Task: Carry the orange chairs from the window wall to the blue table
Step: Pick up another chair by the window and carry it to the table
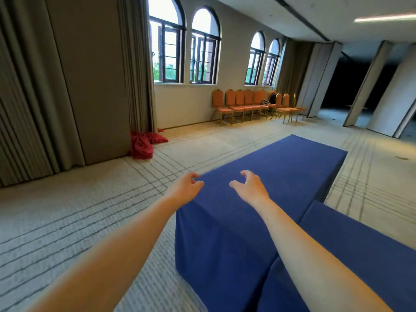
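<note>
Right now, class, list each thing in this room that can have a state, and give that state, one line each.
Left hand: empty, fingers curled open.
Right hand: empty, fingers curled open.
Chairs: upright in a row by the window wall, none at the table.
Table: covered in blue cloth, top bare.
Curtain: drawn aside.
Red cloth: heaped on the floor.

Far chairs (252,104) overlap, exact count unclear. Dark thing (271,99) on one seat too small to identify. Second worktop (360,255) cut off by right and bottom edges. Both forearms cut by bottom edge. Room (351,86) past the partitions too dark to read.
</note>
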The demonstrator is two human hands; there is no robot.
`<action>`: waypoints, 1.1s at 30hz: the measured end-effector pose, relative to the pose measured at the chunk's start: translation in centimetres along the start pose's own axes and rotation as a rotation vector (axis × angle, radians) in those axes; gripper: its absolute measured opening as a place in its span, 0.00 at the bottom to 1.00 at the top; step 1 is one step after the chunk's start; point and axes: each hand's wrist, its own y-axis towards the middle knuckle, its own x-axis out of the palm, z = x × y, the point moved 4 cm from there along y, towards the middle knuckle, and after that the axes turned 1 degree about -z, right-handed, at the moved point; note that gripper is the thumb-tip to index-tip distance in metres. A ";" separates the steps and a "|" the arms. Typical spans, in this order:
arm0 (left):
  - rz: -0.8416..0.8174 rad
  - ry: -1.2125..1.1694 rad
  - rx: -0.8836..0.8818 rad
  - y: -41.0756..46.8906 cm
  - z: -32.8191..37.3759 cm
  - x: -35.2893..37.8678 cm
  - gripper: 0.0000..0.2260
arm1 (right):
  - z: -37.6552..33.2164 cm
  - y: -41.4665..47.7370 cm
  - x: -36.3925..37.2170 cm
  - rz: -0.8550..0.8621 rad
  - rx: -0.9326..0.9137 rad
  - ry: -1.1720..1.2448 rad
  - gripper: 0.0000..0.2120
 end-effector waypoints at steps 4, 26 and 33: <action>0.026 -0.044 -0.005 7.2 -0.9 -3.3 0.19 | -3.4 7.2 2.6 -0.010 -0.017 -0.006 0.30; -0.162 0.013 0.126 52.4 -15.2 -20.2 0.19 | -16.8 43.3 23.7 0.135 0.213 0.146 0.32; -0.199 0.046 0.198 68.4 -15.8 -19.9 0.19 | -15.9 58.5 25.4 0.188 0.267 0.125 0.32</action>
